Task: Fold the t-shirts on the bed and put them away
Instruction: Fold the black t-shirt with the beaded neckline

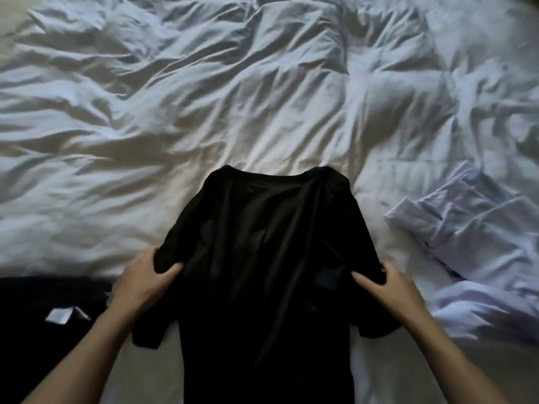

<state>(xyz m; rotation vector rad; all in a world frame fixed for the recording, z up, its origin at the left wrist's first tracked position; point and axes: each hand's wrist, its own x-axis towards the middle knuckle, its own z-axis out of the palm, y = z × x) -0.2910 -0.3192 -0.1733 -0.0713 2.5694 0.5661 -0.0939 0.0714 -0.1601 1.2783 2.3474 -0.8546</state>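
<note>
**Black tee getting spread out on the bed**

Far left, a dark garment (43, 304) with a white tag (59, 316) is lying at the bed (204, 97) edge. The left hand (143, 278) is gripping the black t-shirt (262, 258) by its left sleeve, the shirt sitting mid-bed, collar pointing away. The right hand (390, 287) is pinching the other sleeve. Far right, a pale t-shirt (472, 228) is lying crumpled.

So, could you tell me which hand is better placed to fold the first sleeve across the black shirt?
Probably either: the left hand and right hand each grip the black t-shirt beside a sleeve.
</note>
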